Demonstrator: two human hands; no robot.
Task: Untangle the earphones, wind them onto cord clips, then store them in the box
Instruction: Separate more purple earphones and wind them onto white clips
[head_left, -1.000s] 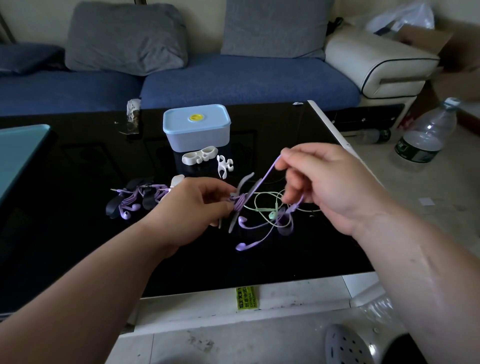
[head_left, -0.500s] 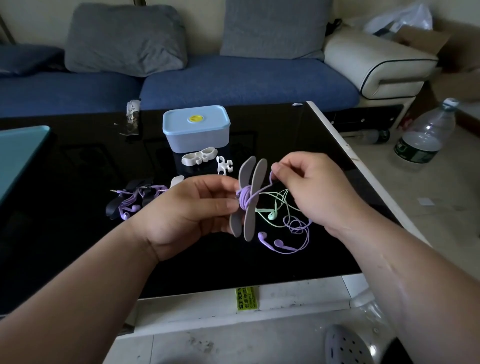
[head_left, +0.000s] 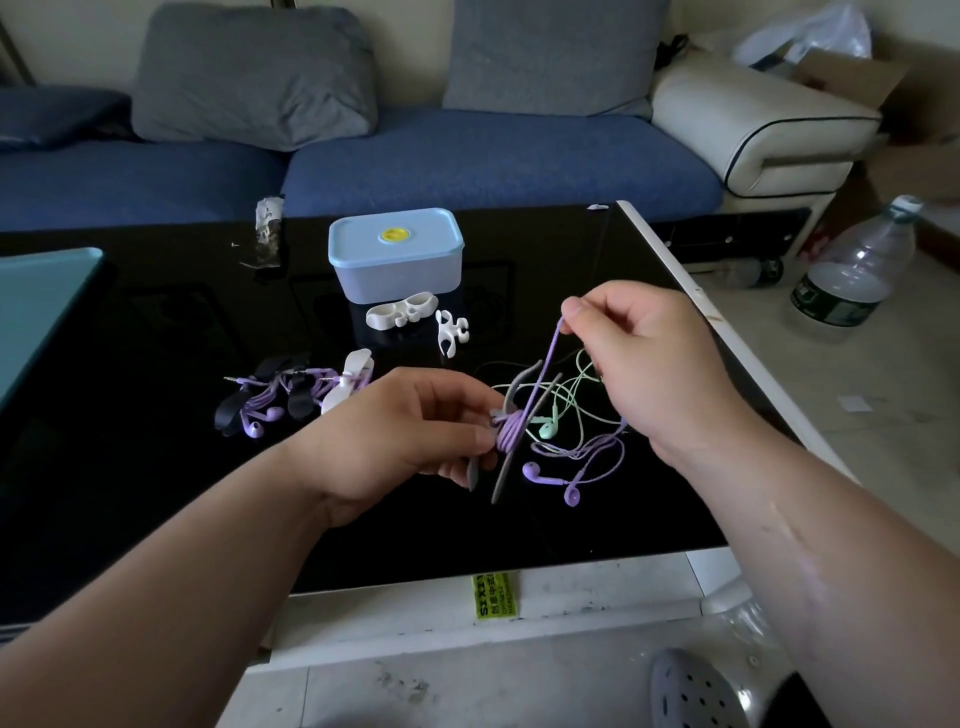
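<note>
Above the tabletop (head_left: 156, 467), the left hand (head_left: 410, 436) pinches the grey clip (head_left: 511, 415), long axis tilted near upright. The right hand (head_left: 639, 358), up and right, pinches the purple cord (head_left: 545, 369) taut; its earbuds (head_left: 550, 480) lie below. The box (head_left: 396, 254) sits closed behind.

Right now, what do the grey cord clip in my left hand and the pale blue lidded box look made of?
Grey cord clip: probably soft silicone or rubber; matte, its thin flaps curve. Pale blue lidded box: seemingly rigid plastic; smooth, faintly translucent walls, moulded lid rim.
</note>
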